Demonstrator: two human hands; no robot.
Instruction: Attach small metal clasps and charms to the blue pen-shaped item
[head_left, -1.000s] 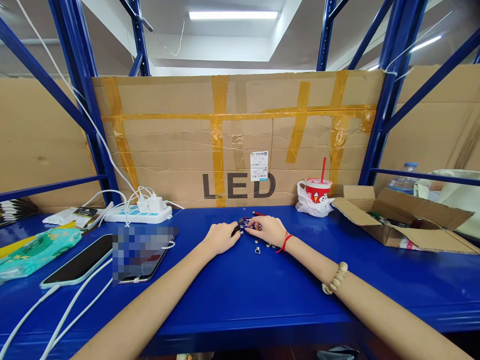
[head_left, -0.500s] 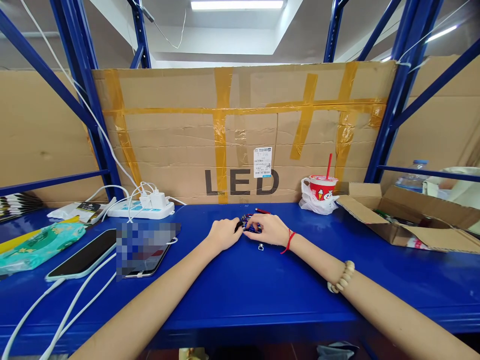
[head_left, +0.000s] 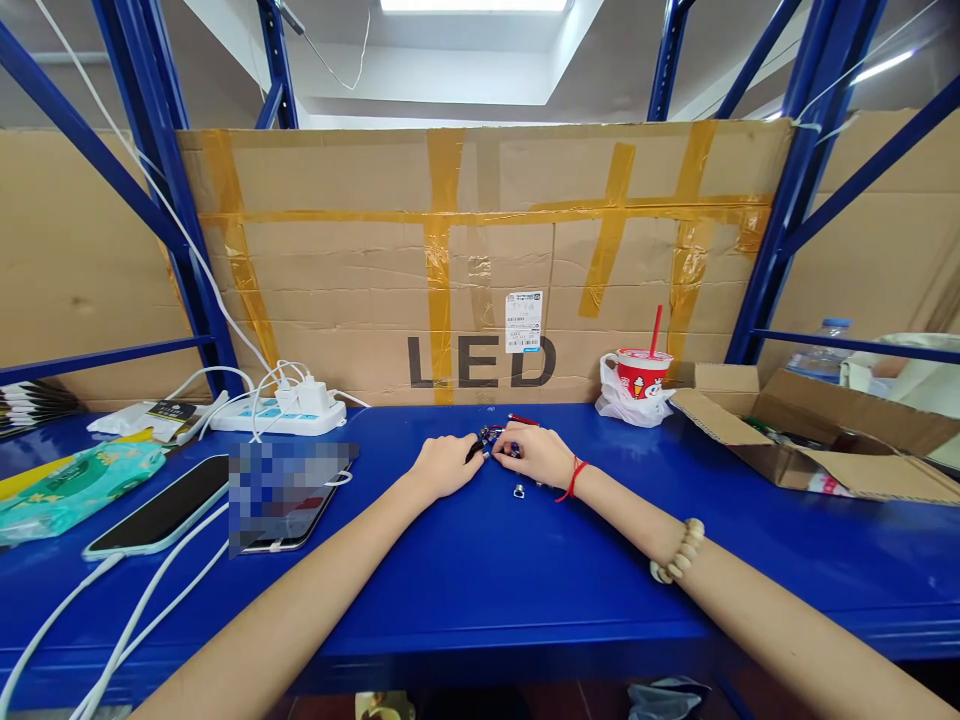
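Note:
Both my hands rest on the blue bench top (head_left: 487, 580) at its middle, close together. My left hand (head_left: 442, 466) pinches a small black part (head_left: 474, 450) between thumb and fingers. My right hand (head_left: 538, 455) has its fingers closed on a small cluster of dark and red parts (head_left: 497, 436) at the same spot. A small silver metal piece (head_left: 518, 490) lies loose on the bench just under my right hand. What exactly the fingers hold is too small to make out.
Left: two phones (head_left: 161, 512) on white cables, a green pack (head_left: 71, 487), a white power strip (head_left: 277, 413). Right: a red cup with straw (head_left: 639, 375) in a plastic bag, an open cardboard box (head_left: 810, 440). A taped cardboard sheet (head_left: 480, 260) walls the back.
My hands stay at the same spot, fingers shifting slightly on the small parts. The view has tilted a little between frames.

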